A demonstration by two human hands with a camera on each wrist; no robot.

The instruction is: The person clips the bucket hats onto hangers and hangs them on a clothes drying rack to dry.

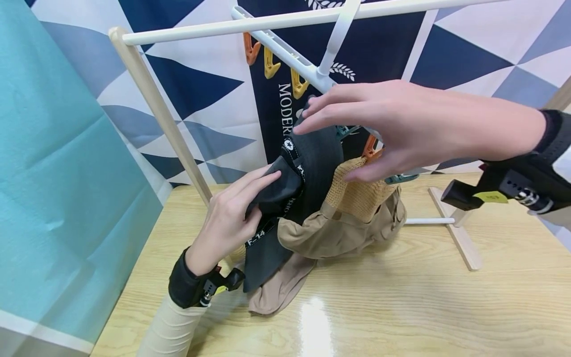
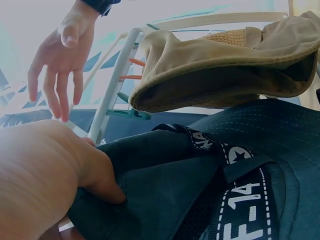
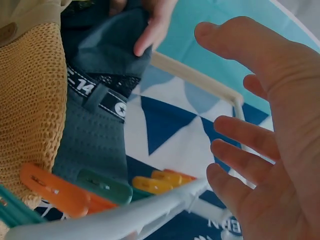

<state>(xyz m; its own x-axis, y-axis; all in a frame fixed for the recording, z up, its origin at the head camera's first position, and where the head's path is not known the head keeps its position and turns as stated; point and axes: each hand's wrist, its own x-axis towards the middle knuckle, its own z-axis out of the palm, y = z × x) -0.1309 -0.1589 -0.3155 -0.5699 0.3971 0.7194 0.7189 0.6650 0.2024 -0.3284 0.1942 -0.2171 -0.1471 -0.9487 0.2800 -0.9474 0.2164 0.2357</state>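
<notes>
A dark bucket hat [image 1: 318,158] with a printed black-and-white band hangs under a white clip hanger [image 1: 285,49]. My left hand [image 1: 232,213] grips its folded crown, thumb on the near side, as the left wrist view also shows. Over the hanger, my right hand [image 1: 379,124] is spread with its fingers apart and nothing in them. In the right wrist view a green clip [image 3: 105,187] overlaps the dark hat's brim edge. Beside it an orange clip [image 3: 55,190] sits at the edge of a tan hat with a straw-like woven part [image 3: 32,95].
A rack with a white top rail [image 1: 294,19] and a wooden post [image 1: 160,114] carries the hanger. Orange and yellow clips [image 1: 269,63] dangle from its far end. Beige cloth [image 1: 283,287] hangs below the hats, above the wooden table [image 1: 379,307]. A teal curtain [image 1: 67,173] stands left.
</notes>
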